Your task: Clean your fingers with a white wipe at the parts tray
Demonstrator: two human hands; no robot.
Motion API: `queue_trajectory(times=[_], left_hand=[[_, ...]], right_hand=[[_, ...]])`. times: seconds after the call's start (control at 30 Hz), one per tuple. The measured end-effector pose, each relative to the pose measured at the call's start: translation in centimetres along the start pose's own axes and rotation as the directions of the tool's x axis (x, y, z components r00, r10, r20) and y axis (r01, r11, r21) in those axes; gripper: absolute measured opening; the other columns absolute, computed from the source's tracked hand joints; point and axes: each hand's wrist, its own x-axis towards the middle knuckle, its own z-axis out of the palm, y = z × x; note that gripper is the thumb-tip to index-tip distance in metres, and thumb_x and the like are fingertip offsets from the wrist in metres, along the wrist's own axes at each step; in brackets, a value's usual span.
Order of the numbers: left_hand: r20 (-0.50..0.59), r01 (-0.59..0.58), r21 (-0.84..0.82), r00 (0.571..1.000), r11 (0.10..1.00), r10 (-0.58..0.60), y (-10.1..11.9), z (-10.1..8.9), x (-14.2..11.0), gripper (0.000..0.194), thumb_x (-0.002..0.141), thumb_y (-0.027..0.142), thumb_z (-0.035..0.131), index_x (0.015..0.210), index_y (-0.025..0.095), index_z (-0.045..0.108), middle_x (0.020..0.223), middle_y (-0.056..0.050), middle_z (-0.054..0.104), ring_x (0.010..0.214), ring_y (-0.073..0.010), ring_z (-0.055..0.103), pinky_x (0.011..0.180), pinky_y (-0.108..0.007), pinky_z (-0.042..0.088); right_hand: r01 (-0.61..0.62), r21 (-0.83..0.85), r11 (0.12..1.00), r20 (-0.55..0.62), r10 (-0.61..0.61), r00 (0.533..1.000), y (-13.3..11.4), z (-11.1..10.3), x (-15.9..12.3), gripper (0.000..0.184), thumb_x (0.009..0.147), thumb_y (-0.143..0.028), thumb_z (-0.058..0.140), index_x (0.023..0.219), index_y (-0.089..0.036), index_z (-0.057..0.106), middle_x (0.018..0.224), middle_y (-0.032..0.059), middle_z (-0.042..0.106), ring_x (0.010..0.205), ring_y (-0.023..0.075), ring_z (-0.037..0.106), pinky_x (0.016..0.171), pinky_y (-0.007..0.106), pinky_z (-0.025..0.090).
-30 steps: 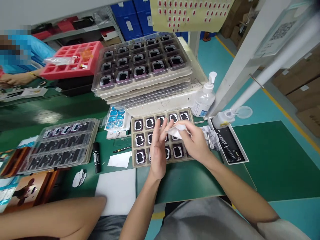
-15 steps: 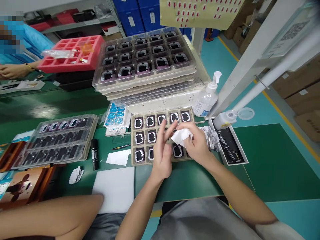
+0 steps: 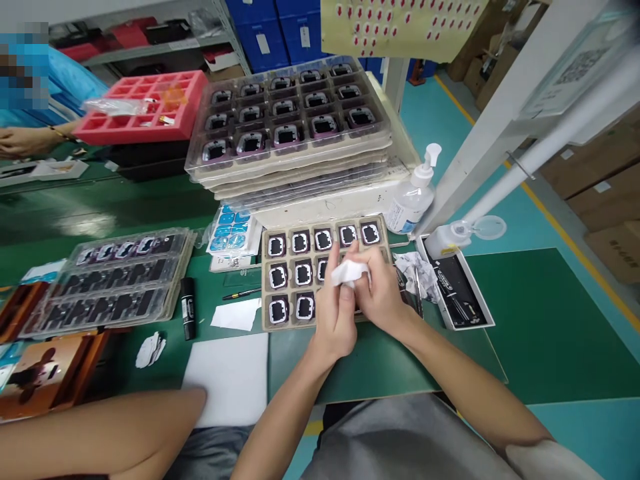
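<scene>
My left hand (image 3: 336,313) and my right hand (image 3: 381,293) are pressed together over a beige tray (image 3: 267,327) of small black framed parts (image 3: 278,276). Between their fingertips sits a white wipe (image 3: 347,272), and both hands are closed on it. The hands cover the tray's right middle pockets. Whether a part is under the wipe is hidden.
A tall stack of clear trays (image 3: 295,133) stands behind. A pump bottle (image 3: 413,197) and a small dispenser (image 3: 453,239) are at right. A black marker (image 3: 188,308), white paper (image 3: 227,380), more trays (image 3: 110,283) and another person's arm (image 3: 100,430) are at left.
My left hand's fingers, spread a second ago, have closed onto the wipe. Both hands have drawn together and slightly toward me.
</scene>
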Motion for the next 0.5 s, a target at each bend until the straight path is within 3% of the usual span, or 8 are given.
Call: queue_trajectory(times=[0.1,0.23,0.5], left_hand=[[0.000,0.041,-0.126,0.999,0.991,-0.042,0.18,0.31,0.13,0.070,0.112,0.059,0.031,0.174,0.028,0.021,0.166,-0.012,0.051,0.153,-0.0320,0.051,0.129,-0.050,0.038],[0.029,0.076,-0.158,0.997,0.984,-0.072,0.02,0.49,0.08,0.076,0.110,0.065,0.032,0.174,0.028,0.015,0.165,-0.013,0.053,0.150,-0.0322,0.054,0.123,-0.049,0.046],[0.016,0.095,-0.164,0.996,0.982,-0.093,-0.33,0.21,0.10,0.079,0.108,0.069,0.032,0.174,0.029,0.017,0.168,-0.013,0.049,0.154,-0.0319,0.050,0.126,-0.049,0.042]], right_hand=[[-0.026,-0.004,1.000,-0.018,0.026,1.000,-0.23,0.19,0.11,0.019,0.109,-0.037,0.045,0.116,-0.024,0.056,0.089,0.0033,0.070,0.065,0.0181,0.063,0.059,0.031,0.046],[-0.057,-0.016,0.998,-0.069,0.056,0.996,-0.07,0.21,0.23,0.020,0.109,-0.032,0.039,0.119,-0.024,0.054,0.107,0.0076,0.073,0.079,0.0201,0.068,0.067,0.032,0.050],[-0.048,-0.023,0.999,-0.061,0.047,0.997,0.04,0.35,0.06,0.015,0.105,-0.026,0.046,0.116,-0.025,0.056,0.097,0.0038,0.072,0.068,0.0184,0.064,0.063,0.030,0.047]])
